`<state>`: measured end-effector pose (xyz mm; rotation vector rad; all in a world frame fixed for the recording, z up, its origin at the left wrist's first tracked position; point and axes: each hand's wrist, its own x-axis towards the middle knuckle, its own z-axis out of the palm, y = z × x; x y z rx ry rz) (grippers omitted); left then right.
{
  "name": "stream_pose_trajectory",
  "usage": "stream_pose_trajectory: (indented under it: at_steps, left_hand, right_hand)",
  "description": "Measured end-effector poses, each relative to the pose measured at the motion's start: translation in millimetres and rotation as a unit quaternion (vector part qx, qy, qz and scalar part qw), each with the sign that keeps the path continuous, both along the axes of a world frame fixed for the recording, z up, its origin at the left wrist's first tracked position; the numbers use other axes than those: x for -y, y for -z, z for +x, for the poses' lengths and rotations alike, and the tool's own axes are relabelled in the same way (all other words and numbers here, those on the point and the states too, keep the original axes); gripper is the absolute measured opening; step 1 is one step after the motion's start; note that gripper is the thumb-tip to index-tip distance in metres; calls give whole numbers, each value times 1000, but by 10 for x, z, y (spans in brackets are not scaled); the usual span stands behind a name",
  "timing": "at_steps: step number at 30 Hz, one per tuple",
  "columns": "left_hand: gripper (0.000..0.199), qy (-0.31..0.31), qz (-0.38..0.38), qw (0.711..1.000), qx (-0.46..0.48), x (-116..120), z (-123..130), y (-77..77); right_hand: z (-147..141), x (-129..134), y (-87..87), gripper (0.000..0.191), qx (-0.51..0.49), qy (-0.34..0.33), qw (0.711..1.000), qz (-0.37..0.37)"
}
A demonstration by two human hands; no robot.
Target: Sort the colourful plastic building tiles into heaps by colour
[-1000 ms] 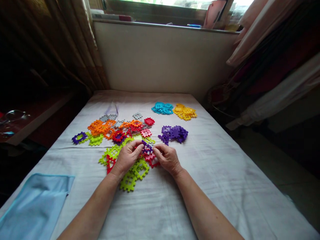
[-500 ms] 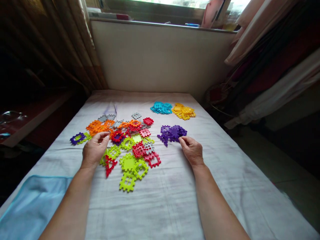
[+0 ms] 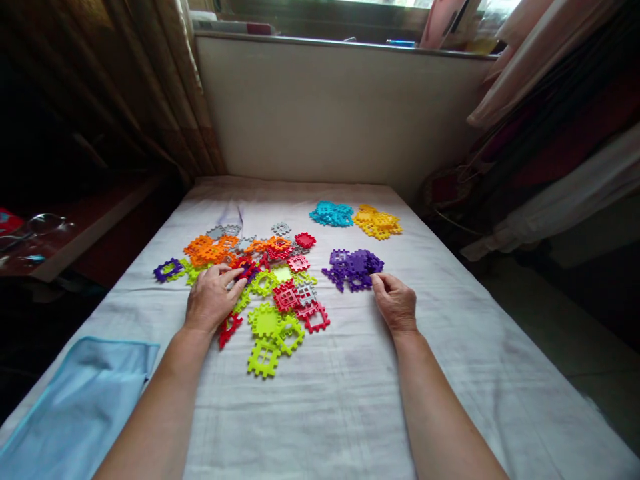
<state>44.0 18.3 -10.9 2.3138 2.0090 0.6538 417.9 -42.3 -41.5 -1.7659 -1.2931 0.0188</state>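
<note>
white sheet (image 3: pixel 300 427), purple pile (image 3: pixel 357 265) beside right hand (image 3: pixel 396 303)

open sheet (image 3: pixel 325 413) lies between forearms (image 3: pixel 440 400), lime pieces (image 3: pixel 265 321) blocking its far left.

Bare forearms (image 3: pixel 433 400) stretched forward, left hand (image 3: pixel 211 297) palm down, right hand (image 3: pixel 396 303) curled inward, hands well apart
</note>
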Motion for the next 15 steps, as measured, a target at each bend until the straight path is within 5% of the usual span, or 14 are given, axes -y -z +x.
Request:
stream_pose_trajectory:
  at_steps: [12,15]
  left_hand:
    - [38,-43,40,998,17,-72,-255,19]
    - [37,-101,65,992,30,-87,-429,20]
  right_hand:
    - [-17,-14,-14,43,1,7,1000,11]
    - [-13,-26,0,43,4,7,1000,18]
